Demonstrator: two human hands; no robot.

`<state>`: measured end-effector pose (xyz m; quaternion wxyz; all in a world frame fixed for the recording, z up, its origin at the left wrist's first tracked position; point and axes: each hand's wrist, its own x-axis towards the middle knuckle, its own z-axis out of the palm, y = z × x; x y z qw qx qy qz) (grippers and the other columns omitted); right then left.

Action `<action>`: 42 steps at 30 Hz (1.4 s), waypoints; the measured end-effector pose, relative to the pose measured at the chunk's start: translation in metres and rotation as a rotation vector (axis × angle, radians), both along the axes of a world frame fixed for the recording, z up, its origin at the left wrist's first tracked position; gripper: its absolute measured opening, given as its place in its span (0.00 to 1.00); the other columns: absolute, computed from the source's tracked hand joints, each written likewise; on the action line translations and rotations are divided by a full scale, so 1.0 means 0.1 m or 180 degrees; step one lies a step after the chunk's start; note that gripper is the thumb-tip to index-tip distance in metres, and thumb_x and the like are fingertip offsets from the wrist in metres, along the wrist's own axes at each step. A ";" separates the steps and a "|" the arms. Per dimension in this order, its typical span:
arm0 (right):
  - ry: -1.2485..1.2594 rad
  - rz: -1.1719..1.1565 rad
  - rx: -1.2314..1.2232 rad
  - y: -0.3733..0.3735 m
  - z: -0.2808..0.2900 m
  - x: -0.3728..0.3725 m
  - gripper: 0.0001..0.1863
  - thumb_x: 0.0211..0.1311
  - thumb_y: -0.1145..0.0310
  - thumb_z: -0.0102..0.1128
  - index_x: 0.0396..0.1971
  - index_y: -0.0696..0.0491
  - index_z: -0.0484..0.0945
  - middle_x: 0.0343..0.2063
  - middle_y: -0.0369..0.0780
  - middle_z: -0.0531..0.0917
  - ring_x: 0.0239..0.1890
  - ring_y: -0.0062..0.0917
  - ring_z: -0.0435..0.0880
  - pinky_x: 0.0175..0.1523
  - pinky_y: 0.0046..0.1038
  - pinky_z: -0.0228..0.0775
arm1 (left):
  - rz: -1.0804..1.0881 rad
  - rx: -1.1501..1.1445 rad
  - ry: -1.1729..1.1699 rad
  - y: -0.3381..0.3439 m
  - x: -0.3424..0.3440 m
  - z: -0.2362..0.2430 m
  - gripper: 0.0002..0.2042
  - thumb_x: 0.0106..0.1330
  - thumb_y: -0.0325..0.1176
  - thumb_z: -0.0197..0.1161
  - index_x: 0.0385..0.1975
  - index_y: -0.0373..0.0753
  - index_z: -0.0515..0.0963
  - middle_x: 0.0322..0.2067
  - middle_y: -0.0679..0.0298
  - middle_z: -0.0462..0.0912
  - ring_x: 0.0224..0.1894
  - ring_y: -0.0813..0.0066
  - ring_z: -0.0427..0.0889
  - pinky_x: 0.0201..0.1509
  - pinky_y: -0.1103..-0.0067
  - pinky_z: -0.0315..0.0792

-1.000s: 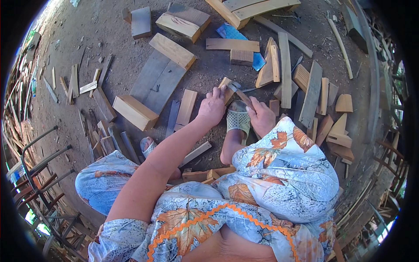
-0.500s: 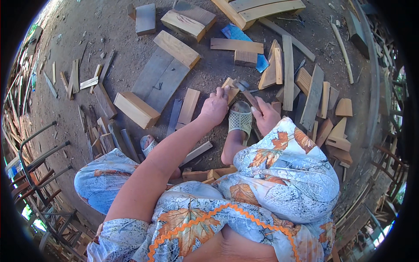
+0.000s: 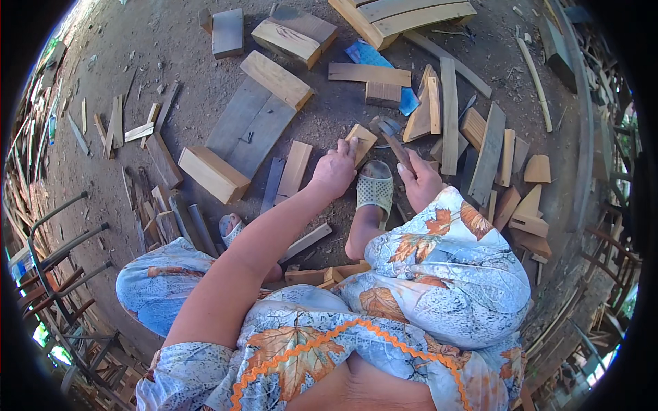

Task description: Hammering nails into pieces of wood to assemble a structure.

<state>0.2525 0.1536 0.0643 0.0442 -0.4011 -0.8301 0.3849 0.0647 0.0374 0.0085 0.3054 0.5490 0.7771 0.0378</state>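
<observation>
My left hand [image 3: 336,167] reaches forward, fingers closed at the left edge of a small pale wooden block [image 3: 364,142] lying on the ground. Whether a nail is also between the fingertips is too small to tell. My right hand [image 3: 421,182] is wrapped round the brown wooden handle of a hammer [image 3: 397,147]. Its grey metal head [image 3: 388,126] is just right of the block, apart from it. Between my hands, a pale perforated clog [image 3: 375,192] on my foot stands just on the near side of the block.
Left of my hands lies a wide grey board [image 3: 250,127] with pale wooden blocks at its ends. Wood offcuts [image 3: 488,147] lie thickly on the right. A blue sheet [image 3: 370,53] is under blocks ahead. A metal frame [image 3: 51,257] stands at far left.
The hammer head has shifted right and away from the block, uncovering more of its top. My left hand stays at the block's edge. The whole view has shifted slightly.
</observation>
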 end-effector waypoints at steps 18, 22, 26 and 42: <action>-0.0446 0.0232 0.0414 -0.15 -0.12 -0.02 0.21 0.63 0.65 0.59 0.55 0.52 0.73 0.35 0.48 0.81 0.37 0.44 0.82 0.40 0.38 0.73 | -0.0021 0.0003 0.0184 0.02 0.02 -0.06 0.38 0.56 0.34 0.64 0.66 0.32 0.55 0.50 0.50 0.69 0.48 0.53 0.78 0.49 0.67 0.76; -0.0039 0.0129 0.0312 -0.18 -0.05 0.01 0.21 0.64 0.66 0.59 0.56 0.52 0.73 0.35 0.48 0.81 0.36 0.43 0.83 0.40 0.36 0.73 | -0.0127 0.0143 0.0151 -0.01 0.00 -0.02 0.35 0.59 0.30 0.58 0.67 0.30 0.55 0.52 0.46 0.68 0.45 0.54 0.79 0.45 0.71 0.78; 0.0145 0.0123 0.0231 -0.19 -0.04 0.02 0.21 0.64 0.66 0.59 0.57 0.52 0.72 0.35 0.47 0.81 0.36 0.41 0.82 0.40 0.34 0.73 | 0.0020 -0.0008 -0.0012 0.00 -0.01 0.02 0.39 0.55 0.34 0.64 0.67 0.34 0.54 0.51 0.51 0.68 0.49 0.53 0.77 0.51 0.67 0.76; -0.0329 0.0140 0.0554 -0.12 -0.13 -0.07 0.20 0.62 0.63 0.59 0.54 0.51 0.74 0.33 0.47 0.81 0.36 0.44 0.82 0.39 0.39 0.72 | -0.0067 0.0129 0.0122 0.03 -0.01 0.00 0.33 0.60 0.29 0.56 0.66 0.29 0.56 0.49 0.48 0.69 0.45 0.54 0.78 0.45 0.70 0.78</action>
